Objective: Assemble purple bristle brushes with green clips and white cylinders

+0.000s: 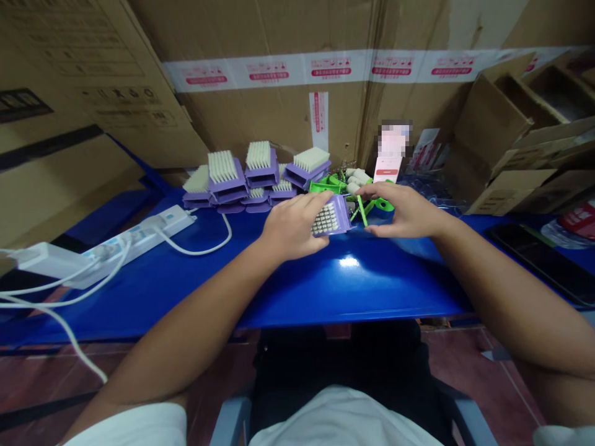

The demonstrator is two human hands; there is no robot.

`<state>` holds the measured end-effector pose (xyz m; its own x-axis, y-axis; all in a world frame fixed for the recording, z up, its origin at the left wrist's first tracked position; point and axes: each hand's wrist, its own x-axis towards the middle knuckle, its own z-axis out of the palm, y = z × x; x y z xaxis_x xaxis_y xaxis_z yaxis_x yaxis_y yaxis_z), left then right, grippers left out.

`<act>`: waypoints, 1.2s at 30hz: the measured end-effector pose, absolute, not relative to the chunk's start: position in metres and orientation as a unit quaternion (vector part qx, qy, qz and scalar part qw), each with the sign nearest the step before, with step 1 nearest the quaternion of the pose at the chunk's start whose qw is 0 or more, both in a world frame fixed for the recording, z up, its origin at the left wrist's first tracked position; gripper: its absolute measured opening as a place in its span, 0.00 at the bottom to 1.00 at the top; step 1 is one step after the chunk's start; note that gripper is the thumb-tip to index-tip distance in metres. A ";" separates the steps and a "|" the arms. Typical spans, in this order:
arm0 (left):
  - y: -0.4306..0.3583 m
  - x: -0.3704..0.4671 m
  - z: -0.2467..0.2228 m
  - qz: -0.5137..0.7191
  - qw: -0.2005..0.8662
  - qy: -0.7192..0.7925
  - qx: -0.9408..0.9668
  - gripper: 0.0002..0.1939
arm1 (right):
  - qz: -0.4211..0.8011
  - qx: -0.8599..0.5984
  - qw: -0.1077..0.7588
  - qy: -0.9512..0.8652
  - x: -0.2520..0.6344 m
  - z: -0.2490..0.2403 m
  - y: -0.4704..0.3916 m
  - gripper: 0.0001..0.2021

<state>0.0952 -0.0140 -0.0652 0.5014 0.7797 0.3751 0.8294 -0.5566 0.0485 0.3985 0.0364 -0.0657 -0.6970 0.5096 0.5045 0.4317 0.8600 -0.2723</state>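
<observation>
My left hand [295, 226] is wrapped round a purple brush head [343, 214] whose pale bristles face me. Just to its right, my right hand [404, 209] pinches a thin green plastic piece [362, 211] upright between thumb and fingers. A small gap separates the two parts. Behind them lie loose green plastic parts [328, 184] and several white cylindrical pieces [357, 178]. Several purple brush heads with pale bristles [227, 176] are piled at the back, left of my hands.
A white power strip [134, 243] with cables lies on the blue table [297, 291] at left. Cardboard boxes [497, 142] stand at the back right. A lit phone [389, 155] leans behind the green parts; a dark phone [542, 260] lies at right.
</observation>
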 end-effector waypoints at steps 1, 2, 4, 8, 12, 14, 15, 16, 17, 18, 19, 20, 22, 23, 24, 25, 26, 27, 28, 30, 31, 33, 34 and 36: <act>-0.014 0.095 -0.065 -0.181 0.070 -0.465 -0.864 0.44 | 0.066 -0.255 0.293 -0.919 0.399 -0.066 0.036 0.33; -0.014 0.095 -0.065 -0.181 0.071 -0.466 -0.864 0.44 | 0.066 -0.253 0.293 -0.920 0.399 -0.066 0.036 0.33; -0.015 0.095 -0.065 -0.179 0.071 -0.467 -0.863 0.44 | 0.068 -0.250 0.293 -0.920 0.399 -0.066 0.036 0.33; -0.014 0.096 -0.066 -0.177 0.068 -0.466 -0.864 0.44 | 0.074 -0.252 0.293 -0.919 0.399 -0.066 0.037 0.34; -0.014 0.096 -0.066 -0.182 0.071 -0.463 -0.865 0.44 | 0.079 -0.249 0.294 -0.919 0.399 -0.066 0.036 0.33; -0.014 0.095 -0.066 -0.185 0.073 -0.462 -0.864 0.43 | 0.079 -0.249 0.295 -0.919 0.399 -0.066 0.036 0.33; -0.014 0.095 -0.066 -0.184 0.073 -0.462 -0.865 0.43 | 0.079 -0.248 0.295 -0.919 0.399 -0.066 0.037 0.33; -0.014 0.095 -0.066 -0.183 0.073 -0.462 -0.865 0.43 | 0.078 -0.245 0.296 -0.920 0.399 -0.067 0.037 0.33; -0.014 0.095 -0.066 -0.181 0.072 -0.463 -0.865 0.43 | 0.077 -0.242 0.297 -0.921 0.399 -0.067 0.037 0.33; -0.014 0.095 -0.066 -0.180 0.072 -0.464 -0.864 0.43 | 0.076 -0.238 0.298 -0.921 0.399 -0.067 0.037 0.34; -0.014 0.095 -0.066 -0.179 0.072 -0.465 -0.864 0.44 | 0.073 -0.234 0.300 -0.922 0.400 -0.067 0.038 0.34; -0.014 0.095 -0.066 -0.179 0.072 -0.465 -0.864 0.44 | 0.071 -0.232 0.301 -0.922 0.400 -0.068 0.038 0.34; -0.014 0.096 -0.066 -0.180 0.073 -0.464 -0.865 0.44 | 0.069 -0.228 0.302 -0.923 0.400 -0.068 0.038 0.34; -0.014 0.096 -0.066 -0.180 0.074 -0.463 -0.865 0.44 | 0.068 -0.226 0.303 -0.923 0.400 -0.069 0.039 0.34; -0.014 0.095 -0.066 -0.181 0.075 -0.462 -0.865 0.44 | 0.067 -0.225 0.304 -0.923 0.400 -0.069 0.039 0.34; -0.014 0.095 -0.067 -0.181 0.076 -0.462 -0.865 0.44 | 0.066 -0.223 0.305 -0.923 0.400 -0.069 0.039 0.34; -0.014 0.095 -0.067 -0.182 0.076 -0.461 -0.865 0.44 | 0.064 -0.222 0.306 -0.924 0.400 -0.069 0.039 0.34; -0.014 0.095 -0.067 -0.183 0.076 -0.460 -0.866 0.44 | 0.062 -0.220 0.306 -0.924 0.400 -0.069 0.040 0.34; -0.013 0.095 -0.067 -0.183 0.076 -0.459 -0.866 0.44 | 0.060 -0.217 0.306 -0.925 0.400 -0.069 0.040 0.34; -0.014 0.095 -0.067 -0.183 0.076 -0.458 -0.867 0.44 | 0.058 -0.212 0.308 -0.926 0.399 -0.069 0.040 0.33; -0.014 0.095 -0.067 -0.184 0.076 -0.458 -0.866 0.44 | 0.057 -0.209 0.311 -0.925 0.399 -0.069 0.041 0.33; -0.014 0.096 -0.066 -0.182 0.075 -0.459 -0.866 0.44 | 0.054 -0.205 0.315 -0.925 0.399 -0.068 0.041 0.33; -0.014 0.096 -0.066 -0.181 0.074 -0.459 -0.867 0.44 | 0.052 -0.204 0.315 -0.925 0.399 -0.068 0.041 0.33; -0.014 0.096 -0.066 -0.180 0.072 -0.459 -0.867 0.44 | 0.049 -0.203 0.315 -0.926 0.399 -0.068 0.041 0.33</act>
<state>0.0959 -0.0144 -0.0659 0.5134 0.7703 0.3782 0.8224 -0.5676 0.0396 0.3985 0.0407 -0.0680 -0.7186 0.4071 0.5638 0.3457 0.9126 -0.2183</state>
